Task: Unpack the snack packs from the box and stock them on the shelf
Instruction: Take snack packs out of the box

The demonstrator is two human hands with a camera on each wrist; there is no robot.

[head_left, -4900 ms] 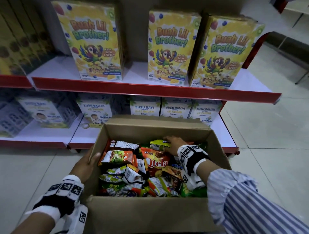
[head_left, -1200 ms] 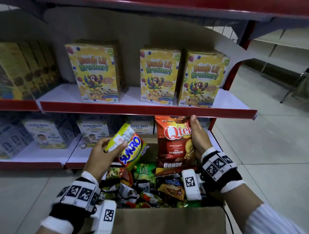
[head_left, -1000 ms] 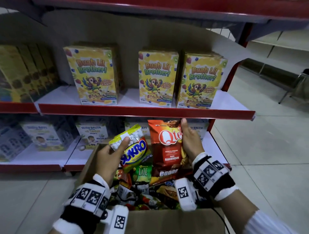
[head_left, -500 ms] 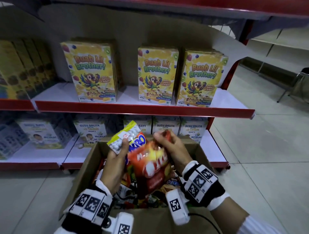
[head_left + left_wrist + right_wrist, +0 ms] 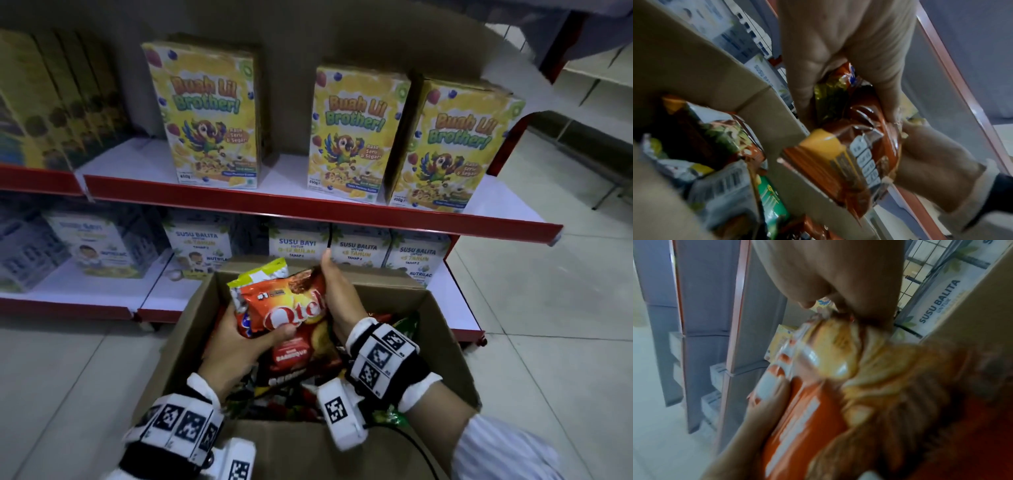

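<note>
Over the open cardboard box (image 5: 442, 329) my left hand (image 5: 236, 346) holds two snack packs stacked together. The yellow-green Sukro pack (image 5: 260, 274) lies behind and the orange Qtela pack (image 5: 294, 318) in front, with my thumb pressed across the Qtela's face. My right hand (image 5: 339, 294) grips the Qtela pack's upper right edge. In the left wrist view my left hand's fingers (image 5: 803, 84) curl round the Qtela pack (image 5: 849, 154). The blurred right wrist view has my right hand (image 5: 838, 280) pinching the top of the Qtela pack (image 5: 818, 402). Several more snack packs (image 5: 301, 401) fill the box.
The red-edged middle shelf (image 5: 308, 209) carries three yellow cereal boxes (image 5: 209, 116), with a bare gap (image 5: 284, 168) between the first and second. White milk boxes (image 5: 359, 245) line the lower shelf just behind the box. Tiled floor (image 5: 548, 325) lies to the right.
The right hand has brought the Qtela pack onto the Sukro pack, and the left thumb now clamps both. Both hands have dropped closer to the box.
</note>
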